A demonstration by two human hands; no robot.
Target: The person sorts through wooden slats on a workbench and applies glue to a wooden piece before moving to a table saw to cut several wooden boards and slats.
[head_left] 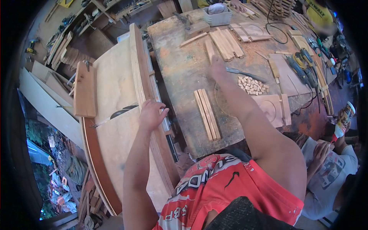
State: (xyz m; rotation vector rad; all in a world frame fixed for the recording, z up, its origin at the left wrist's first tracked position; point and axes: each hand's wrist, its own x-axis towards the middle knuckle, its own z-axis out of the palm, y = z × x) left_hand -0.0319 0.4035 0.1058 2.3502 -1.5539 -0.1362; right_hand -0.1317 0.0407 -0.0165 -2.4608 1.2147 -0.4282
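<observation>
My left hand (152, 115) rests on the long wooden fence (140, 65) of a plywood-topped saw table, thumb apart from the fingers, holding nothing. A dark saw blade slot (124, 111) lies to its left. Across the workbench (172, 73), my right hand (218, 69) is closed at the near end of a light wooden strip (209, 49); its fingertips are partly hidden. Beside that strip lies a row of similar wooden strips (226, 44). Nearer to me are a few narrow strips side by side (207, 114). A dark-handled chisel (247, 73) and a pile of small wood blocks (253, 85) lie under or beside my right forearm.
A grey plastic basket (217, 18) stands at the bench's far edge, near another person's hand (238, 5). Power tools (303, 63) and cords lie at right. A co-worker at lower right holds a glue bottle (344, 119). A wood block (85, 90) stands on the saw table's left edge.
</observation>
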